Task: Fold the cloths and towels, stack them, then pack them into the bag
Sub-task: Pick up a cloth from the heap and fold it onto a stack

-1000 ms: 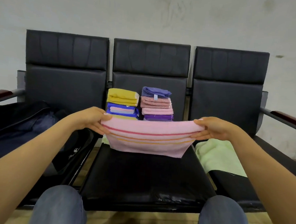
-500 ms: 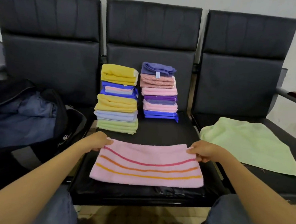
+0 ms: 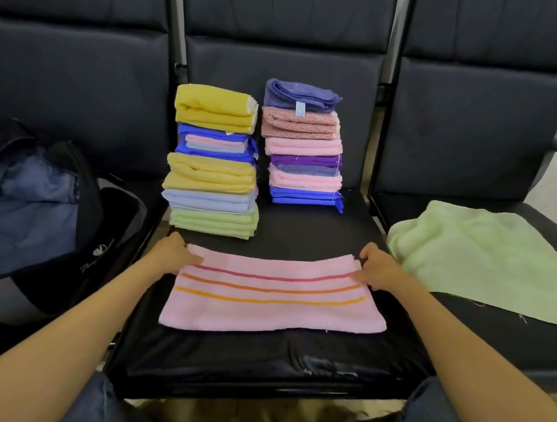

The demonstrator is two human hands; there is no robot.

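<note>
flat on the middle seat point(image 3: 259, 367), black and cushioned: the pink towel point(image 3: 273, 309), folded to a long rectangle. near edge well short of the seat's front lip, with a bare band of shiny cushion in between; far edge near the foot of the left stack point(image 3: 214, 163) but apart from it, only a narrow dark strip between. more bare seat to the right of that strip, in front of the right stack point(image 3: 303, 146), set further back against the backrest point(image 3: 281, 59). both short ends of the towel close to the side edges of the cushion. left hand point(image 3: 173, 253) at the far left corner, right hand point(image 3: 380, 267) at the far right corner - each with fingers curled, pinching the towel's far edge. soft terry surface with three thin stripes in red, orange and yellow, slightly bowed; corners fairly square, near edge a little wavy. seat cover glossy and wrinkled at the front. stacks of folded cloths in yellow, blue, pale blue, green, pink and purple, rounded folds toward the camera. long axis of the towel from left to right, along the seat's front, stripes on the same line. to the right, on the neighbouring seat point(image 3: 492, 344), a light green cloth point(image 3: 484, 258) - unfolded, rumpled at its left side. to the left a dark bag point(image 3: 80, 246), open, blue fabric showing inside.
</note>
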